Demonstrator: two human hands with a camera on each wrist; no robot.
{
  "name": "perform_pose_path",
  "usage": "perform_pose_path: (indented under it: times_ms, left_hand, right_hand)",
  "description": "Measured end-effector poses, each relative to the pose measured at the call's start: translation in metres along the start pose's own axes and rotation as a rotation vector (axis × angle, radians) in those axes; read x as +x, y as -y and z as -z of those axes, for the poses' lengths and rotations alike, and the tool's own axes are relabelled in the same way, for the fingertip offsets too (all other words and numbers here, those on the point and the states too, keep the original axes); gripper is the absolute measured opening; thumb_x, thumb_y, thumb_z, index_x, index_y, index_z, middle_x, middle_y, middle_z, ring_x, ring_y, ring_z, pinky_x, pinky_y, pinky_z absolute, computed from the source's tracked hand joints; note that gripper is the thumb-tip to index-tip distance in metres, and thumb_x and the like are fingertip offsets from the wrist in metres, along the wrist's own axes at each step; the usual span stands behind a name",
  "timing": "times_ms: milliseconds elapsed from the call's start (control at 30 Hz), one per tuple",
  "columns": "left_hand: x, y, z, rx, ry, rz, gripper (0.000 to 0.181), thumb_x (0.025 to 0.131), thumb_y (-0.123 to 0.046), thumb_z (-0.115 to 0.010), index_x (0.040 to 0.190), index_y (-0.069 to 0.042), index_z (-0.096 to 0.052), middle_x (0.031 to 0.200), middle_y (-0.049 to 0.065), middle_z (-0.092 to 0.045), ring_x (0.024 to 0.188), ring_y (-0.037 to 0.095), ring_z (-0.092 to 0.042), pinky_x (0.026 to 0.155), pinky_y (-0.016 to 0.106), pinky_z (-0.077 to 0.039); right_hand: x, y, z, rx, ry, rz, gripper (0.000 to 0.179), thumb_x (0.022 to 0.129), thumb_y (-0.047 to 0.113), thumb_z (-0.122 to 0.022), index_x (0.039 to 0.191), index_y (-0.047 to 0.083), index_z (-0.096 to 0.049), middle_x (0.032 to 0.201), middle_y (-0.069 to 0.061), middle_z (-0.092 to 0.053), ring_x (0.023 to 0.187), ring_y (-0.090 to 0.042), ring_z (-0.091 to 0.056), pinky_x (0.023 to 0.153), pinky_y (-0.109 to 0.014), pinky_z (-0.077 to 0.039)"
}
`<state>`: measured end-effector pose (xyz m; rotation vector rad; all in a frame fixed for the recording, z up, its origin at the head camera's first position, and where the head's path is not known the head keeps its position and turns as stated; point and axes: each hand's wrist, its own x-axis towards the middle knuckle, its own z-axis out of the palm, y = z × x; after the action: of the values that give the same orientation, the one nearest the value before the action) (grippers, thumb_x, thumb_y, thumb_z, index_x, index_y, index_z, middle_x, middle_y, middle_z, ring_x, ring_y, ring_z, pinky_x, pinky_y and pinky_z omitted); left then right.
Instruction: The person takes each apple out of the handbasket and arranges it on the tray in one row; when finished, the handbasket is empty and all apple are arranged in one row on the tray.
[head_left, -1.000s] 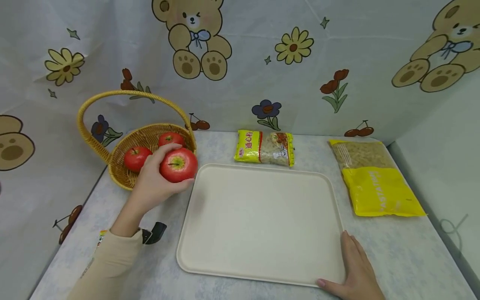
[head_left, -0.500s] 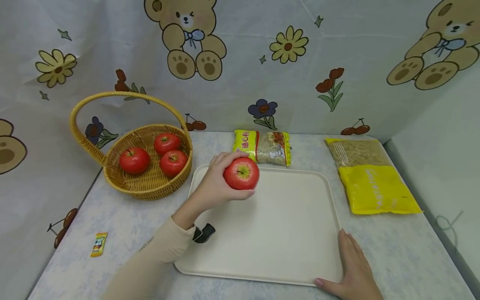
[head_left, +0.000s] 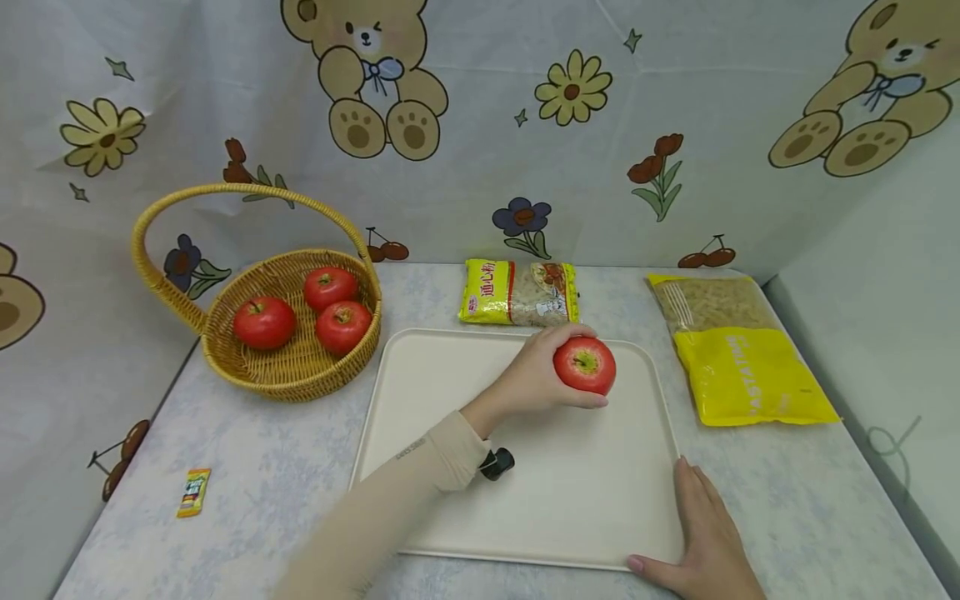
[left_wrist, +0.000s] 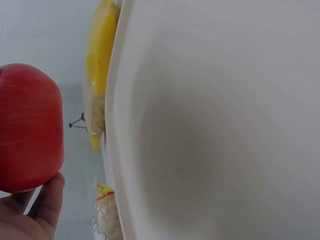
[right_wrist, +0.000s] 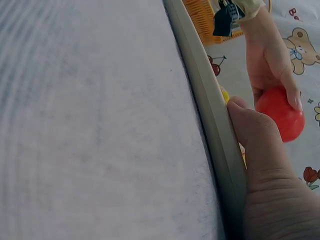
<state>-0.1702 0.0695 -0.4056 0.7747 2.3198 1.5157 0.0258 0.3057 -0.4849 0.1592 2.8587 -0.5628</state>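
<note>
White cloth (head_left: 495, 175) printed with bears, flowers and cherries forms the backdrop behind the table (head_left: 255, 500). A wicker basket (head_left: 288, 387) with a tall arched handle stands at the far left, well apart from the held apple; three red apples (head_left: 265, 322) lie inside it. A small snack packet (head_left: 193, 492) lies on the table in front of the basket. A small pasta bag (head_left: 483, 292) lies just beyond the far edge of the cream tray (head_left: 585, 508). A large yellow bag (head_left: 753, 375) lies to the right of the tray. The left forearm (head_left: 390, 492), in a beige sleeve, crosses over the tray and covers part of its left and near sides from the head view. A black strap end (head_left: 497, 463) projects from the cuff.

Held apple (head_left: 585, 365): positioned above the far right part of the tray, not touching it. Skin is red with faint streaks; a yellow-green patch surrounds the dark stem. The left hand (head_left: 536, 379) grips it between thumb and fingers. The right hand (head_left: 708, 537) is spread at the tray's near right corner, thumb on the near edge, fingers along the right edge.
</note>
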Motion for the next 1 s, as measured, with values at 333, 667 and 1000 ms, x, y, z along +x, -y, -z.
perform_pose_path:
  times_ms: [333,667,1000]
  left_hand:
    - [0.030,0.010,-0.049,0.047,0.074,-0.001,0.078,0.073,-0.041,-0.087,0.140,-0.027,-0.047,0.126,-0.010,-0.057,0.113,0.006,-0.052,0.084,0.018,-0.051]
    - [0.048,0.012,-0.076,0.108,0.032,0.021,0.077,0.073,-0.042,-0.087,0.137,-0.028,-0.047,0.127,-0.007,-0.058,0.113,0.011,-0.048,0.083,0.019,-0.049]
    - [0.049,0.013,-0.085,0.120,0.059,0.074,0.078,0.073,-0.040,-0.087,0.138,-0.030,-0.046,0.126,-0.006,-0.058,0.111,0.011,-0.047,0.080,0.018,-0.048]
  right_hand:
    - [0.002,0.000,0.001,0.021,0.016,0.001,0.152,0.056,0.079,-0.077,0.158,0.004,0.009,0.161,-0.029,-0.014,0.140,-0.048,-0.016,0.103,-0.078,-0.024]
    - [0.001,-0.001,-0.002,0.036,-0.004,0.035,0.150,0.058,0.073,-0.080,0.158,0.002,0.006,0.159,-0.031,-0.018,0.141,-0.049,-0.016,0.103,-0.078,-0.024]
    - [0.001,-0.001,0.000,0.024,-0.006,0.037,0.151,0.058,0.075,-0.080,0.157,0.000,0.006,0.159,-0.033,-0.018,0.140,-0.050,-0.017,0.104,-0.077,-0.024]
